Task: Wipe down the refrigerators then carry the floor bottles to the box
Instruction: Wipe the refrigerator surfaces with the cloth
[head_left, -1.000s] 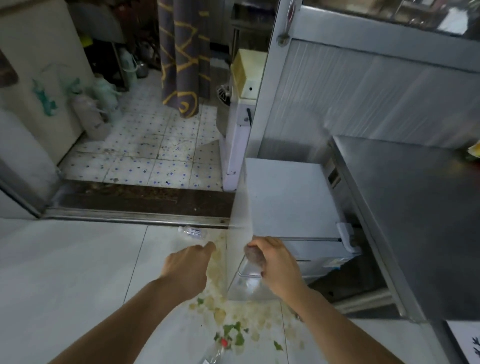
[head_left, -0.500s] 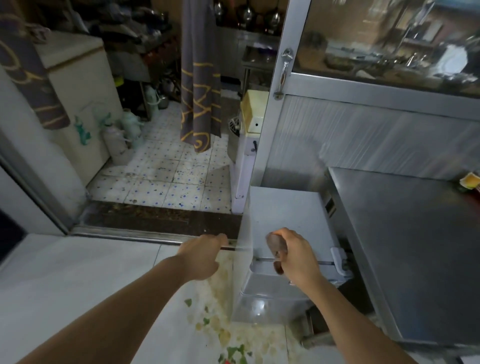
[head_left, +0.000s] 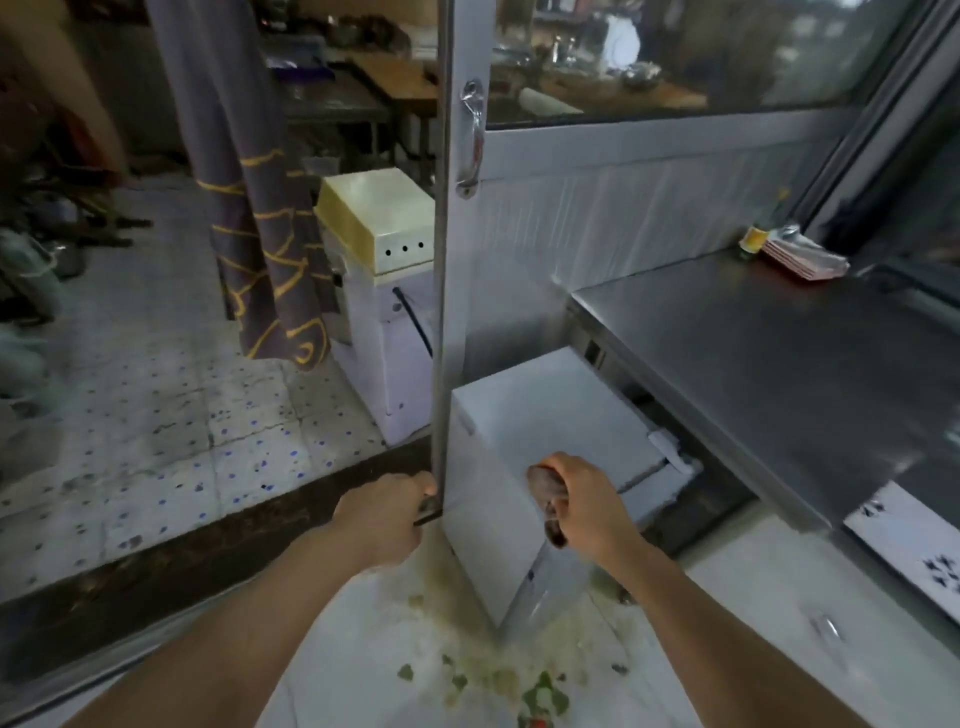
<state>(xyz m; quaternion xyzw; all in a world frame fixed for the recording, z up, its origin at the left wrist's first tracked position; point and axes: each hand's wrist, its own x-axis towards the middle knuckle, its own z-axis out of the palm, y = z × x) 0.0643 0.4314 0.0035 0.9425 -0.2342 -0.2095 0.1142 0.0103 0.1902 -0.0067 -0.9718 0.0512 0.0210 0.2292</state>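
Observation:
A small white refrigerator (head_left: 540, 410) stands low on the floor beside the steel counter. My right hand (head_left: 589, 506) is closed around a brownish cloth (head_left: 545, 491) and presses it on the refrigerator's front upper edge. My left hand (head_left: 387, 512) curls around the bottom edge of the metal door (head_left: 448, 291), just left of the refrigerator. A taller white appliance with a yellowed top (head_left: 382, 312) stands behind the door. A red-capped item (head_left: 537, 722) shows at the bottom edge among the scraps, mostly cut off.
A steel counter (head_left: 779, 358) runs along the right, with a stack of red-edged items (head_left: 802, 257) at its far end. Food scraps (head_left: 493, 670) litter the white floor by the refrigerator. A grey patterned curtain (head_left: 260, 234) hangs over the tiled floor (head_left: 171, 415) beyond a dark threshold.
The view has lifted and moved closer. My right hand has carried the cloth from the lower front up to the refrigerator's top edge. My left hand has reached the door's edge.

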